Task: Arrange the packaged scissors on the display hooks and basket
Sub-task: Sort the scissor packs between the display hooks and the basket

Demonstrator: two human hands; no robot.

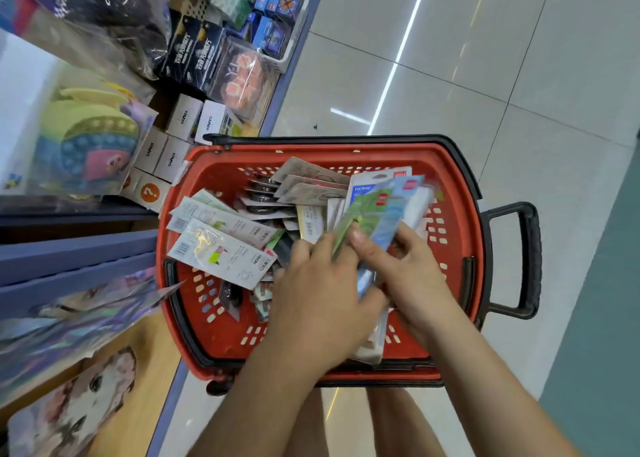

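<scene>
From the head camera, a red basket (311, 151) fills the centre of the frame against a pale tiled floor (519, 75), its black handle (530, 259) at the right. Over its right half, both hands hold a fanned stack of packaged scissors (381, 210). The left hand (322, 293) has its grip curled round the stack's lower edge, and the right hand (408, 269) pinches it, thumb on a green card. Loose packs (221, 245) lie in the basket's left half. Boxed toys (187, 117) crowd shelves at the upper left.
</scene>
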